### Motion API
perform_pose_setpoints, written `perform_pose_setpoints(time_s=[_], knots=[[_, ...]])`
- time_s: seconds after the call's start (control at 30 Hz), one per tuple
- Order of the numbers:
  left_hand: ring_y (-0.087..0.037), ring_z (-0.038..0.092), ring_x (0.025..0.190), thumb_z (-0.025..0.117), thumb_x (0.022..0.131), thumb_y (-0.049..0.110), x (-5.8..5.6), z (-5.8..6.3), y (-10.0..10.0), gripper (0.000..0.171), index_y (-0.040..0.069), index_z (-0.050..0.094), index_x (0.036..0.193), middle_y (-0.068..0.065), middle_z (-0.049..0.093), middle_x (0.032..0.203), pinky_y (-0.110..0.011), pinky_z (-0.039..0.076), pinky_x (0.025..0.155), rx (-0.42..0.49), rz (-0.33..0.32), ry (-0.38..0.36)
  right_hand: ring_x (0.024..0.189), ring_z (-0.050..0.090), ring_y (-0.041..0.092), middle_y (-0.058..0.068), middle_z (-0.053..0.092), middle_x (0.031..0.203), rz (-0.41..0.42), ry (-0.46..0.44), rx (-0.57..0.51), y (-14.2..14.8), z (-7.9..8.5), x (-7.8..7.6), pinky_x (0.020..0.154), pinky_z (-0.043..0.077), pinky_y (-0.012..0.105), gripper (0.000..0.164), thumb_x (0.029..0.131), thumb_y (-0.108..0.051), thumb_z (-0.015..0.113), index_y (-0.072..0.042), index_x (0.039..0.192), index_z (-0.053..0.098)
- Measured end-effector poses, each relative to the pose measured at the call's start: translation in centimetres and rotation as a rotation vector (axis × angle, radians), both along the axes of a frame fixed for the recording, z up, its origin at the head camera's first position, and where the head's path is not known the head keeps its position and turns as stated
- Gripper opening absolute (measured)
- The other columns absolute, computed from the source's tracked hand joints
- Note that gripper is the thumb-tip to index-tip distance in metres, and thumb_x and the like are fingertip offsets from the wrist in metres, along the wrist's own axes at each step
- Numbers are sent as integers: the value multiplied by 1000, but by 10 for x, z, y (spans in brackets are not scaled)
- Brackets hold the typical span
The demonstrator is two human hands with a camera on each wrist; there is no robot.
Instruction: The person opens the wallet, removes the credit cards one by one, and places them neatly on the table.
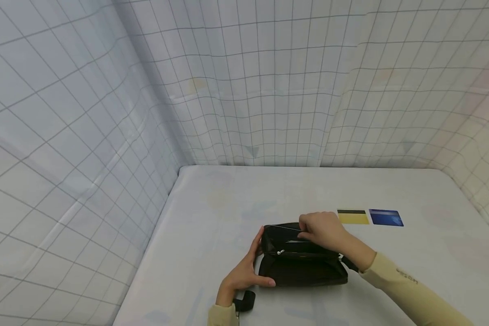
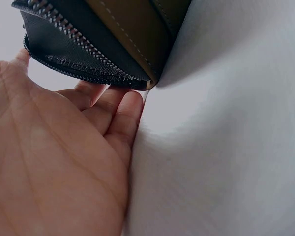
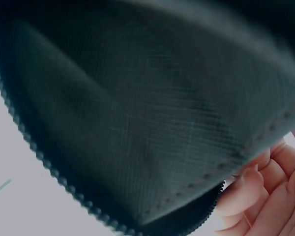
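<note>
A black zip-around wallet [image 1: 303, 270] lies unzipped on the white surface, its mouth spread wide with inner pockets showing. My left hand [image 1: 243, 273] holds its left end, thumb at the near panel and fingers along the far side. In the left wrist view, fingertips meet the wallet's toothed zip edge [image 2: 88, 46], beside a brown stitched panel. Over the back right part, my right hand [image 1: 325, 231] has curled fingers and thumb pinching the far panel's rim. The right wrist view is mostly filled by the dark textured lining [image 3: 137, 113]; the thumb [image 3: 243, 191] shows beside the zip edge.
Just beyond the right hand, a yellow card [image 1: 353, 218] with a dark stripe lies beside a blue card [image 1: 386, 217]. White grid-patterned cloth [image 1: 252, 90] hangs behind the table [image 1: 212, 203] and along both sides.
</note>
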State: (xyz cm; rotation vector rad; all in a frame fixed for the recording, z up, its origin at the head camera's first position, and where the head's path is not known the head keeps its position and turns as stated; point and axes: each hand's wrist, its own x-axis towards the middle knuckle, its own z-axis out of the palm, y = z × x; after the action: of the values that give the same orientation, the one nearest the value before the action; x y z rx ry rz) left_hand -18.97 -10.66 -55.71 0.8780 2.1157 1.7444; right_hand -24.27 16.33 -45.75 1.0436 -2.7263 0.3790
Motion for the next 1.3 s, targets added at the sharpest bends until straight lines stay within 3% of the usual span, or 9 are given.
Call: perform_pose_setpoints(time_s=[0.23,0.4,0.7,0.77,1.0,1.3], knots=[[-20,30,135,82,74,40,-2,-1,0,121,30,-10,152,2,11,156,-58,21,105,-18,4,-13,48,37,0,-19,41,57,1,-133,-114,5,4,-3,43,31,22,24,83,-30,75,-25,74,54],[-19,29,135,82,73,41,-2,-2,-1,122,26,-10,153,3,10,157,-59,20,105,-21,12,-14,48,39,1,-18,48,62,11,-206,-173,8,6,-6,43,33,23,19,86,-29,72,-25,80,55],[-20,28,136,81,74,42,-2,-1,0,122,26,-11,153,2,7,157,-58,21,105,-21,7,-24,53,44,2,-17,52,71,32,-239,-239,14,4,-11,47,38,25,14,90,-32,67,-27,83,56],[-22,28,136,82,74,39,-1,2,0,122,24,-11,153,-1,6,157,-59,20,105,-16,-2,-24,53,44,2,-17,52,72,39,-239,-254,16,5,-11,47,39,24,14,90,-32,67,-27,84,56],[-30,27,136,81,77,30,7,30,1,121,11,-12,152,-12,5,157,-61,20,104,-13,-25,-32,52,44,3,-16,52,73,70,-267,-314,21,6,-8,47,39,24,12,92,-28,66,-27,85,55],[-30,29,134,83,76,27,9,34,1,122,13,-11,152,-12,8,156,-62,20,104,-20,-14,-45,57,48,4,-12,54,79,62,-269,-417,33,1,-8,49,42,25,5,93,-23,64,-24,92,60]])
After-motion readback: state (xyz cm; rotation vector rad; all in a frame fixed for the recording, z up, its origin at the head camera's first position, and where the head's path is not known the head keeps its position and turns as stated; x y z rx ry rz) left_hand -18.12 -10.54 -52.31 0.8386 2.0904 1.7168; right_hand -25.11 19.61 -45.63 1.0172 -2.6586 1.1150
